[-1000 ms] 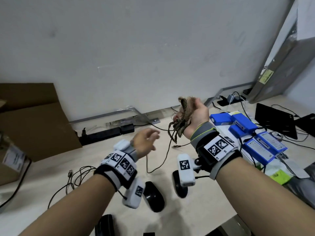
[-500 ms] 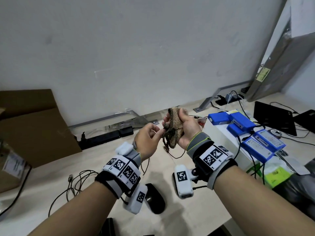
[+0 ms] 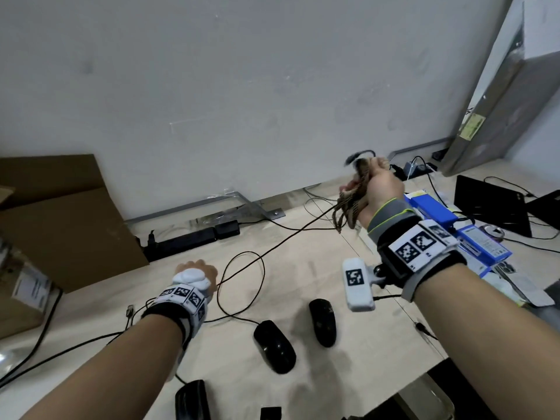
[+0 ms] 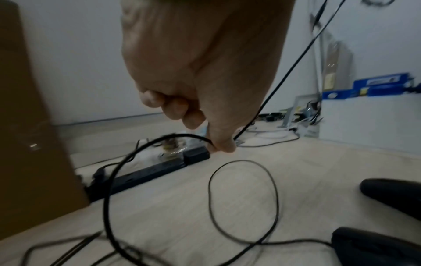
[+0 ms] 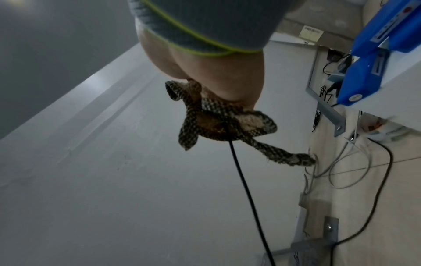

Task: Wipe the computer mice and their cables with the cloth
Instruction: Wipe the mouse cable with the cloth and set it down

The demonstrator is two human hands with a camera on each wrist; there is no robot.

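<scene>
Gripping the checked cloth (image 3: 353, 194) wrapped around the black cable (image 3: 281, 244) in the raised right hand (image 3: 382, 189); pinching that cable in the closed left hand (image 3: 198, 268), left of two black mice (image 3: 274, 345) lying on the desk (image 3: 303, 274).

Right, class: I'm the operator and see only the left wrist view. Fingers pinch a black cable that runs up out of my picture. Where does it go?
Observer: It runs up to the right hand, which grips the cloth; the cable comes out from under the cloth.
Operator: Does its end show past the cloth?
Observer: In the head view a dark, blurred end sticks out above that hand.
Operator: Is that hand resting on the table?
Observer: No, it is held up above the table.
</scene>
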